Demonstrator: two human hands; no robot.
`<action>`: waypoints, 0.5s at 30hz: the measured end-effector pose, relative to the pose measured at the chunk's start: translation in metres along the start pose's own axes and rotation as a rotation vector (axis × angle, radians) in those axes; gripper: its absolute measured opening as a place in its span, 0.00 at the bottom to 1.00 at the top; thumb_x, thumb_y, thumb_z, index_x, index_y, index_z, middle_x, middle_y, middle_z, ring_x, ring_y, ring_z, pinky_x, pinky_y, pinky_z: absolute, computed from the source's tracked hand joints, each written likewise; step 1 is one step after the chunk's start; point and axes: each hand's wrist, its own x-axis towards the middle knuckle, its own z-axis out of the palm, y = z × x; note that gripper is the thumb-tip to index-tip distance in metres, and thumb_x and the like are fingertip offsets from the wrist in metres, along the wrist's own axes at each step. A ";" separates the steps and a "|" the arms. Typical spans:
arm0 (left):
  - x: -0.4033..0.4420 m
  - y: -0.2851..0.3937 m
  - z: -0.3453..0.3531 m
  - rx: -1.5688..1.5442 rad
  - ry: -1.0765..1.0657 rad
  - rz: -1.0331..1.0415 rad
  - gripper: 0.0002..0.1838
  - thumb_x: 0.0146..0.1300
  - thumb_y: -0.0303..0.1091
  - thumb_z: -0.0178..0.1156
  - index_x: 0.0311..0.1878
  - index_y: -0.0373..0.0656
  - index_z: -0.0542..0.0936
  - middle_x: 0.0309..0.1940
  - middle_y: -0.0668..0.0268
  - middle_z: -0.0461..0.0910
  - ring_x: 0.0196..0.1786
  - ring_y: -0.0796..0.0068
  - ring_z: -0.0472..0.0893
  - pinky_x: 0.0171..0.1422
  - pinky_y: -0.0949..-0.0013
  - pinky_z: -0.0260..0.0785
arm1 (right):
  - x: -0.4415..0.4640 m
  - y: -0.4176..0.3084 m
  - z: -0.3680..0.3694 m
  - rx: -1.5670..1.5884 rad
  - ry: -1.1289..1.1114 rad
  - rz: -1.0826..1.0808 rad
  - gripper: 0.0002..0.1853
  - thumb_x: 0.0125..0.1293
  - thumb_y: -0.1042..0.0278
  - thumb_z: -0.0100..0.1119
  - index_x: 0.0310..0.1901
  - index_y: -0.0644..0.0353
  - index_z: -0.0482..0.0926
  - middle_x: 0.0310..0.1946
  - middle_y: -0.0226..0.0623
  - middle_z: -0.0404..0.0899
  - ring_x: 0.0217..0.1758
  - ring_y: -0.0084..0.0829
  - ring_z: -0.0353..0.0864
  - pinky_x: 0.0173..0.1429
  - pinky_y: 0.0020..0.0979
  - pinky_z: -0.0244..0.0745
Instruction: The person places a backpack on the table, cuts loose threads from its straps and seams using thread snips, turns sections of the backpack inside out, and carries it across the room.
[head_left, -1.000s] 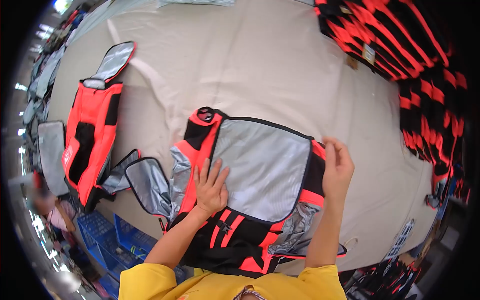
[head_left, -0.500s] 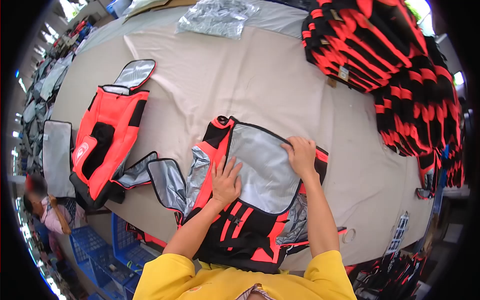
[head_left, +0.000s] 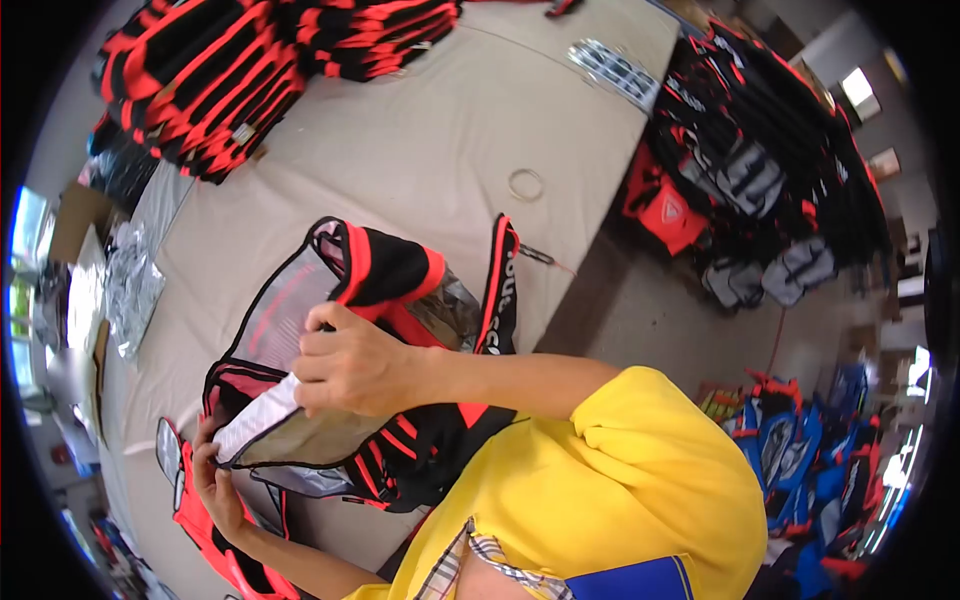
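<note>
A red and black bag (head_left: 395,265) with silver lining lies in front of me on the cloth-covered table (head_left: 430,150), its mouth spread. My right hand (head_left: 355,365) is closed on the silver-lined flap (head_left: 262,412) of this bag, which is lifted and tilted. At the flap's far left corner, my left hand (head_left: 215,485) has its fingers curled around the edge; part of them is hidden behind the fabric. Beyond my left forearm lies a second red bag (head_left: 205,525), partly covered by the arm.
Stacked red and black bags (head_left: 200,85) stand at the back left, with another stack (head_left: 375,40) beside them. A tan ring (head_left: 525,185) and a label sheet (head_left: 615,72) lie on the table. More bags (head_left: 740,170) are piled at right. Clear plastic (head_left: 135,285) sits at left.
My view has swung to the right. Both hands have gone from lying on the flap to gripping its edges, and the flap is now raised.
</note>
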 end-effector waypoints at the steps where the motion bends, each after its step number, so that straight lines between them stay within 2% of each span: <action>1: -0.005 0.005 0.002 0.037 0.014 0.016 0.14 0.71 0.42 0.62 0.51 0.42 0.79 0.67 0.52 0.75 0.73 0.57 0.69 0.79 0.55 0.54 | -0.004 -0.003 -0.008 -0.007 0.022 0.028 0.08 0.59 0.58 0.66 0.36 0.48 0.80 0.33 0.24 0.75 0.45 0.28 0.78 0.65 0.43 0.67; 2: -0.012 0.008 0.008 0.078 0.031 0.024 0.11 0.72 0.37 0.62 0.49 0.42 0.79 0.65 0.53 0.77 0.71 0.59 0.71 0.77 0.57 0.57 | -0.008 -0.003 -0.017 -0.136 0.133 0.088 0.08 0.60 0.58 0.65 0.37 0.49 0.80 0.35 0.26 0.76 0.49 0.30 0.78 0.67 0.47 0.66; 3: -0.020 0.015 0.024 0.047 0.143 -0.063 0.04 0.67 0.25 0.60 0.44 0.39 0.79 0.61 0.54 0.79 0.69 0.58 0.72 0.76 0.57 0.58 | -0.014 -0.006 -0.024 -0.262 0.241 0.150 0.08 0.61 0.59 0.64 0.39 0.50 0.80 0.37 0.27 0.76 0.53 0.33 0.78 0.69 0.50 0.66; 4: -0.028 0.021 0.038 0.063 0.207 -0.055 0.04 0.69 0.23 0.58 0.45 0.37 0.79 0.59 0.55 0.80 0.68 0.61 0.74 0.73 0.62 0.62 | -0.023 -0.017 -0.029 -0.255 0.260 0.174 0.08 0.61 0.59 0.64 0.39 0.50 0.80 0.37 0.27 0.76 0.53 0.33 0.78 0.69 0.50 0.66; 6: -0.046 0.021 0.059 0.102 0.450 -0.141 0.07 0.73 0.25 0.57 0.49 0.36 0.81 0.55 0.58 0.82 0.61 0.67 0.78 0.66 0.67 0.70 | -0.043 -0.043 -0.038 -0.131 0.399 0.271 0.10 0.62 0.60 0.63 0.43 0.52 0.80 0.41 0.30 0.76 0.59 0.37 0.76 0.72 0.55 0.65; 7: -0.057 0.019 0.066 0.128 0.416 -0.145 0.07 0.73 0.25 0.57 0.49 0.36 0.81 0.55 0.58 0.82 0.61 0.67 0.78 0.66 0.67 0.70 | -0.064 -0.055 -0.043 -0.109 0.361 0.239 0.09 0.62 0.59 0.64 0.40 0.51 0.80 0.38 0.30 0.76 0.55 0.36 0.78 0.70 0.52 0.66; 9: -0.078 0.005 0.069 0.269 0.698 -0.304 0.10 0.75 0.28 0.58 0.54 0.35 0.81 0.52 0.61 0.83 0.52 0.71 0.81 0.59 0.68 0.75 | -0.121 -0.077 -0.043 0.167 0.196 0.291 0.08 0.63 0.58 0.64 0.37 0.51 0.79 0.33 0.28 0.76 0.49 0.34 0.79 0.66 0.47 0.69; 10: -0.087 -0.007 0.073 0.396 0.695 -0.234 0.10 0.74 0.28 0.60 0.54 0.35 0.82 0.48 0.62 0.84 0.47 0.74 0.81 0.54 0.70 0.76 | -0.154 -0.085 -0.040 0.195 0.155 0.310 0.08 0.64 0.58 0.64 0.35 0.50 0.79 0.30 0.27 0.75 0.45 0.32 0.79 0.63 0.45 0.69; 12: -0.094 0.010 0.121 0.661 0.686 -0.204 0.09 0.73 0.28 0.61 0.51 0.34 0.82 0.46 0.61 0.84 0.47 0.72 0.82 0.54 0.70 0.76 | -0.233 -0.101 -0.044 0.171 0.022 0.356 0.09 0.66 0.55 0.64 0.34 0.49 0.79 0.27 0.25 0.76 0.41 0.30 0.78 0.59 0.40 0.69; 13: -0.097 0.002 0.129 0.659 0.660 -0.146 0.09 0.73 0.28 0.61 0.50 0.34 0.83 0.45 0.60 0.84 0.47 0.71 0.82 0.54 0.69 0.76 | -0.269 -0.102 -0.054 0.176 -0.087 0.351 0.10 0.67 0.53 0.63 0.33 0.48 0.81 0.28 0.26 0.79 0.40 0.31 0.81 0.56 0.39 0.71; 14: -0.101 -0.006 0.135 0.655 0.638 -0.090 0.09 0.73 0.28 0.62 0.49 0.33 0.83 0.44 0.59 0.85 0.47 0.70 0.82 0.53 0.69 0.75 | -0.291 -0.099 -0.073 0.225 -0.362 0.461 0.11 0.67 0.52 0.61 0.36 0.48 0.84 0.30 0.29 0.82 0.43 0.34 0.83 0.54 0.42 0.72; 15: -0.102 -0.004 0.148 0.643 0.647 -0.139 0.09 0.72 0.28 0.62 0.49 0.32 0.82 0.44 0.58 0.85 0.47 0.66 0.82 0.55 0.66 0.75 | -0.313 -0.094 -0.093 0.281 -0.644 0.555 0.13 0.68 0.50 0.60 0.39 0.48 0.86 0.33 0.32 0.86 0.46 0.37 0.86 0.52 0.46 0.74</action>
